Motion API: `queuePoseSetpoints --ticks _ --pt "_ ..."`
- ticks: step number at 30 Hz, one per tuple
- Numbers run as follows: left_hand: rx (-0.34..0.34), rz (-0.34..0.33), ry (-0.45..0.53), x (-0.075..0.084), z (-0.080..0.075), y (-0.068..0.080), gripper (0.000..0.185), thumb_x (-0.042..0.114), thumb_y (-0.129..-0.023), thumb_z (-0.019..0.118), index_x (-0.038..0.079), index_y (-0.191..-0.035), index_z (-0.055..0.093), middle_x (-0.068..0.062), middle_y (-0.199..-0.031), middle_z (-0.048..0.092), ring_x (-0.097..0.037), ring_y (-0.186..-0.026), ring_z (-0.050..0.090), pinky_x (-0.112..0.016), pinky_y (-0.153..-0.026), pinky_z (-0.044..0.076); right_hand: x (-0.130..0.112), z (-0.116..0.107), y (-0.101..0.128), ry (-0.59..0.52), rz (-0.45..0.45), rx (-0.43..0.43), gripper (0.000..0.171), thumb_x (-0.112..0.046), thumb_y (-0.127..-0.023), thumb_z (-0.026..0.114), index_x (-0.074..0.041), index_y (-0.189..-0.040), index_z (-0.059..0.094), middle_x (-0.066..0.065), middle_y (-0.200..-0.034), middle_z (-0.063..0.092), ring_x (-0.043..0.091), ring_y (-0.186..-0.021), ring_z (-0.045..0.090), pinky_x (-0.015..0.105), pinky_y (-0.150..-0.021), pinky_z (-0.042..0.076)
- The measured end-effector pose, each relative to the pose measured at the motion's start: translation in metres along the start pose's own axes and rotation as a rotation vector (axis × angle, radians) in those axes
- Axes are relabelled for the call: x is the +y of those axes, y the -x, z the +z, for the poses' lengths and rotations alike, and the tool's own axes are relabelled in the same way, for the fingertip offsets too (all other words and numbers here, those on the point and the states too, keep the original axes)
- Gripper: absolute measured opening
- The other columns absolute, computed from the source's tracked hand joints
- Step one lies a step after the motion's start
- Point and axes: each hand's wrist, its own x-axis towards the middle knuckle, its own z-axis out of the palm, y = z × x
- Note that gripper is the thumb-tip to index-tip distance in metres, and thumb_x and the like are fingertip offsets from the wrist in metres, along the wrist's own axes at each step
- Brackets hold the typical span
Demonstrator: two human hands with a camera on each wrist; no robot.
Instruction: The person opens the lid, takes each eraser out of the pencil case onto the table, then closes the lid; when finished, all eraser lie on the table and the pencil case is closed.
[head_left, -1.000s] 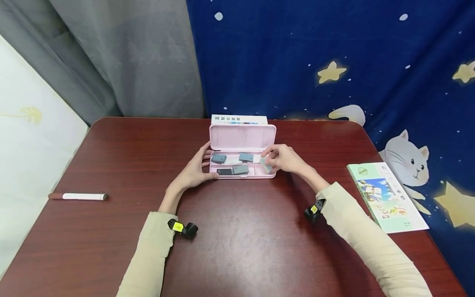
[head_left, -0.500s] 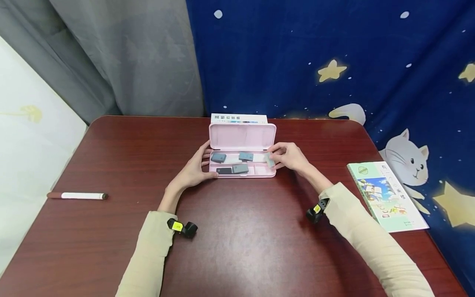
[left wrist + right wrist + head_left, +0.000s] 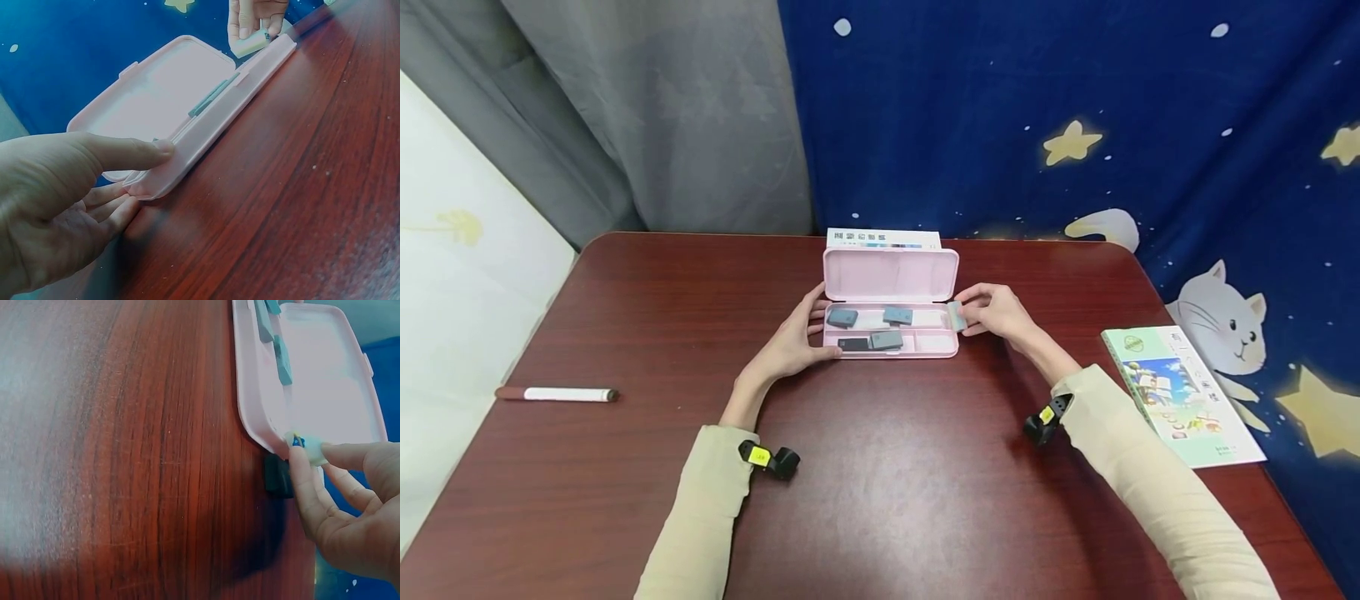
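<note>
An open pink case (image 3: 943,346) lies mid-table with its lid (image 3: 891,275) raised. Several grey erasers (image 3: 897,316) and a black one (image 3: 853,343) lie inside. My left hand (image 3: 811,329) grips the case's left end. Its thumb (image 3: 134,153) lies on the front rim, with the fingers (image 3: 109,212) against the end wall. My right hand (image 3: 970,312) pinches a pale eraser (image 3: 956,316) just outside the case's right end. The right wrist view shows this pale eraser (image 3: 310,450) at the case (image 3: 312,381) corner, between thumb and fingers (image 3: 350,456).
A red-capped white pen (image 3: 557,395) lies at the left of the brown table (image 3: 887,467). A green booklet (image 3: 1180,396) sits near the right edge. A white box (image 3: 883,240) stands behind the case. A small dark block (image 3: 277,476) shows by the case's corner.
My right hand has carried the pale eraser from over the case's right compartment rightward and back, to just outside the right end. The left hand and case have stayed put.
</note>
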Motion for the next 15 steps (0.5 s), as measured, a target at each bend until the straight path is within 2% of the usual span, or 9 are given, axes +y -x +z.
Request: queuePoseSetpoints --ticks 4,15 --pt "0.003 0.001 -0.001 -0.001 -0.001 0.001 0.102 -0.012 -0.074 0.076 -0.005 -0.151 0.01 -0.033 -0.14 0.033 -0.043 -0.129 0.037 -0.052 -0.107 0.034 0.004 -0.004 -0.002 -0.059 0.005 0.026 0.022 0.004 -0.088 0.063 0.009 -0.11 0.06 0.012 -0.087 0.066 0.016 -0.068 0.064 0.032 -0.064 0.059" --pt "0.004 0.006 0.013 -0.001 0.0 0.0 0.102 -0.012 -0.074 0.076 -0.004 -0.152 0.01 -0.034 -0.14 0.033 -0.044 -0.13 0.036 -0.052 -0.107 0.034 0.013 -0.023 -0.004 -0.07 0.062 0.062 0.022 0.002 -0.089 0.063 0.007 -0.11 0.061 0.008 -0.084 0.066 0.014 -0.067 0.064 0.032 -0.066 0.059"
